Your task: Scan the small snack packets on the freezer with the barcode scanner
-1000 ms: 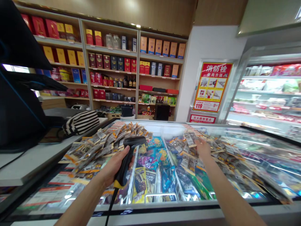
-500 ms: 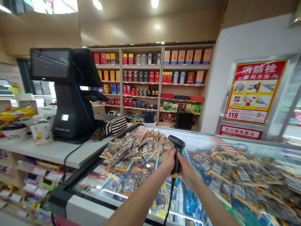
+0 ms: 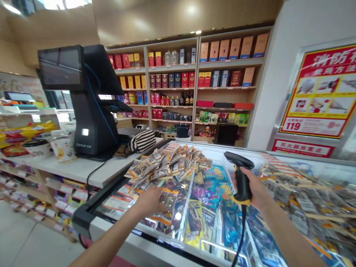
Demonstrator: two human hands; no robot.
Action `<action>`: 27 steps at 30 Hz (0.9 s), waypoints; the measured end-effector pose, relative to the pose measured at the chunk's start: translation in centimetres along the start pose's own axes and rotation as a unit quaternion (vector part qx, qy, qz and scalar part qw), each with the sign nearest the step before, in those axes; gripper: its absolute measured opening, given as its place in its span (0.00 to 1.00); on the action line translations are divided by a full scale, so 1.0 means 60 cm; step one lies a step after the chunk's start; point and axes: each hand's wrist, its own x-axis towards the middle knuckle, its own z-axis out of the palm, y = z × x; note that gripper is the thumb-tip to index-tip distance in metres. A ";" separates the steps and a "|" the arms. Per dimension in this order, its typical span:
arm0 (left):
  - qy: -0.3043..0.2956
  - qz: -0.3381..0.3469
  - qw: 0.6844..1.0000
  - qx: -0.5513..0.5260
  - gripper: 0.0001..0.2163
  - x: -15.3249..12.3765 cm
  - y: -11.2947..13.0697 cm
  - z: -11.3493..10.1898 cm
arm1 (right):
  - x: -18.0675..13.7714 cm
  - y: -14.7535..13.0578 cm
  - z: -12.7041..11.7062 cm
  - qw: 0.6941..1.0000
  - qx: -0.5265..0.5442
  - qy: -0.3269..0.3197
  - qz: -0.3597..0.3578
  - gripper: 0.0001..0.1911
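Note:
My right hand (image 3: pixel 254 187) is wrapped round the handle of a black barcode scanner (image 3: pixel 242 181), held upright above the glass-topped freezer with its head pointing left. A black cable hangs from the yellow-trimmed base of the scanner. My left hand (image 3: pixel 151 202) is low over the left end of the glass, fingers apart, at a few small snack packets (image 3: pixel 168 200) with orange edges. Whether its fingertips touch those packets I cannot tell. Just beyond it lies a heaped pile of similar packets (image 3: pixel 167 163).
Another spread of packets (image 3: pixel 303 200) covers the right side of the freezer glass (image 3: pixel 178 226). On the white counter (image 3: pixel 91 172) at left stand a cash register (image 3: pixel 94 129), a striped pouch (image 3: pixel 142 141) and paper cups (image 3: pixel 62 148). Shelves of boxes (image 3: pixel 172 81) line the back wall.
My hands have come apart. The left has let go of the scanner and moved left to the packets; the right has carried the scanner rightward. The view has shifted slightly.

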 end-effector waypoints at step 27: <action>0.031 0.117 0.887 -0.446 0.14 0.179 0.117 0.157 | -0.049 0.024 0.028 0.981 -0.005 -0.148 0.122 0.14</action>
